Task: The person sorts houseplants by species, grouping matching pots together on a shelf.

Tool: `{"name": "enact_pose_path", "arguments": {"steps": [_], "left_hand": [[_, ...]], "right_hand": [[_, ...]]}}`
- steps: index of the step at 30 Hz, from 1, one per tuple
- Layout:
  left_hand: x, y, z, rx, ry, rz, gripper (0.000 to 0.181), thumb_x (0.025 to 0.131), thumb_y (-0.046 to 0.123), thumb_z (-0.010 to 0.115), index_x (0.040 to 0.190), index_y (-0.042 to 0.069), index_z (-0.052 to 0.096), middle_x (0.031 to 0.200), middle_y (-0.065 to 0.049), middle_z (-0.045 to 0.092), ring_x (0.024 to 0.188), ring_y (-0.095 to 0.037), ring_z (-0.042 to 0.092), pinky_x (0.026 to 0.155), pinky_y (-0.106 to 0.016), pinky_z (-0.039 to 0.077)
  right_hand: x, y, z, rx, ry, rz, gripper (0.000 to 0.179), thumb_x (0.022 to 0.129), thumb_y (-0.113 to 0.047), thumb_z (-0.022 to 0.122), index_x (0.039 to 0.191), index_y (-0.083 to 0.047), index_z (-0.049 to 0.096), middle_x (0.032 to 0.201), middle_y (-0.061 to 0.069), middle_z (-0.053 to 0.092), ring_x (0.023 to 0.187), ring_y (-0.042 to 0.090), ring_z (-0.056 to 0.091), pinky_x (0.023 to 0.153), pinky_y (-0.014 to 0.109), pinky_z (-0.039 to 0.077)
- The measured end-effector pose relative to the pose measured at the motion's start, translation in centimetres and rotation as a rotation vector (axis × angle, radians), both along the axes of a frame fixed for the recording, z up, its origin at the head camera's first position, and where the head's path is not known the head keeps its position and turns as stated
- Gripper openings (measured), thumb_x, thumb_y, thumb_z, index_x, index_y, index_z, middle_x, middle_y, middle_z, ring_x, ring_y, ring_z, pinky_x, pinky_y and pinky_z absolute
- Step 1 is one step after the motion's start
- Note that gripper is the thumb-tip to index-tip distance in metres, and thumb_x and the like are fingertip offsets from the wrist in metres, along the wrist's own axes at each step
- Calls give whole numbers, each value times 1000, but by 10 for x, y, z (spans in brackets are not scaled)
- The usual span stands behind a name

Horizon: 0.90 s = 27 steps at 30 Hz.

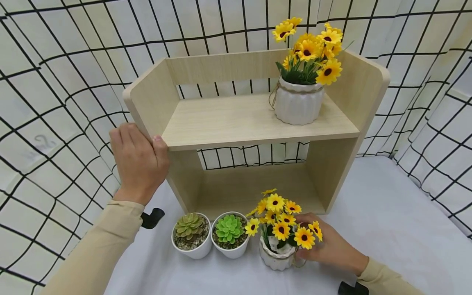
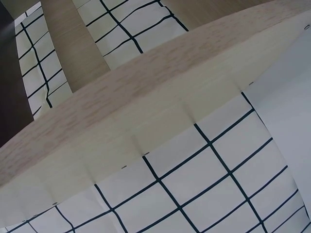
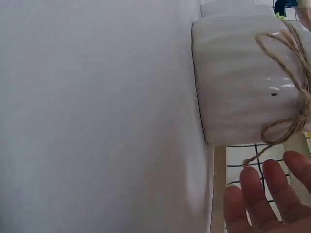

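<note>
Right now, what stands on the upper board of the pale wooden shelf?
On the upper board, near its right end: a ribbed white ceramic-looking pot of yellow flowers. The patch under the pot cannot be seen.

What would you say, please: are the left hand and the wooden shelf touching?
Touching: the head view shows the left hand gripping the side of the wooden shelf.

on the table before you stands the shelf, a flowerpot near its upper right edge; before its lower front edge, left to right: one succulent, a second succulent, another flowerpot, your right hand.
</note>
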<state>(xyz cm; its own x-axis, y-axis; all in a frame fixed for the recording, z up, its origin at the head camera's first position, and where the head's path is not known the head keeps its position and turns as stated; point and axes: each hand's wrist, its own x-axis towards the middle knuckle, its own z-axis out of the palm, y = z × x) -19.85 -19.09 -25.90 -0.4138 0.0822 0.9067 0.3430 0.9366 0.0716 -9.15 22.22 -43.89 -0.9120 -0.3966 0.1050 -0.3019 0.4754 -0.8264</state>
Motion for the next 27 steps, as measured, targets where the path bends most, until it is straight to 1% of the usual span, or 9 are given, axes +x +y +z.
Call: {"name": "enact_pose_path", "arguments": {"steps": [2, 4, 6, 9, 13, 18, 23, 25, 27], "left_hand": [[0, 0, 0, 3, -3, 1, 44, 98, 27, 30, 102, -14, 45, 94, -34, 43, 90, -47, 34, 85, -55, 24], [0, 0, 0, 6, -6, 0, 44, 97, 28, 30, 102, -14, 45, 94, -34, 43, 90, -47, 34, 85, -55, 24], [1, 0, 0, 8, -10, -2, 44, 97, 28, 30, 103, -14, 45, 94, -34, 44, 91, -47, 34, 85, -55, 24], [1, 1, 0, 10, -14, -6, 44, 97, 28, 30, 103, -13, 45, 95, -34, 44, 91, -47, 34, 85, -55, 24], [0, 1, 0, 9, -15, -8, 45, 97, 28, 30, 104, -14, 45, 96, -34, 44, 92, -47, 34, 85, -55, 24], [0, 1, 0, 6, -11, -7, 45, 98, 28, 30, 104, -14, 45, 96, -34, 44, 92, -47, 34, 85, -55, 24], [0, 1, 0, 11, -7, -7, 45, 98, 28, 30, 103, -14, 45, 95, -34, 44, 92, -47, 34, 85, -55, 24], [0, 1, 0, 13, -7, -6, 45, 98, 28, 30, 103, -14, 45, 95, -34, 44, 92, -47, 34, 85, -55, 24], [-1, 1, -1, 17, -3, -11, 45, 98, 28, 31, 103, -14, 45, 95, -34, 44, 92, -47, 34, 86, -55, 24]], "right_hand": [[0, -2, 0, 12, -53, 15, 76, 78, -34, 88, 145, -31, 51, 149, 2, 54, 133, 3, 51, 107, 26, 46], [0, -6, -1, 6, -87, 36, 81, 77, -35, 89, 147, -34, 47, 151, -1, 52, 136, 5, 49, 109, 26, 44], [0, -9, -3, -12, -80, 64, 83, 77, -34, 90, 148, -34, 46, 150, -3, 53, 138, 5, 49, 111, 26, 44], [0, -14, -6, -68, -69, 87, 83, 77, -31, 90, 147, -32, 45, 148, -5, 55, 136, 2, 52, 111, 21, 44], [0, -19, -9, -106, -75, 65, 88, 78, -31, 89, 152, -33, 41, 152, -4, 53, 136, 1, 53, 110, 17, 43], [2, -22, -10, -129, -119, 32, 94, 79, -32, 89, 156, -35, 35, 159, -3, 47, 139, 0, 50, 110, 14, 38], [3, -25, -9, -164, -160, 31, 92, 78, -30, 90, 154, -30, 37, 156, -4, 50, 136, 0, 52, 108, 12, 39], [4, -27, -8, -168, -171, 25, 90, 78, -29, 90, 152, -27, 40, 153, -3, 52, 134, 2, 54, 108, 13, 41], [5, -29, -7, -154, -180, 9, 90, 77, -31, 90, 152, -26, 40, 152, -3, 53, 134, 3, 55, 106, 12, 41]]}}
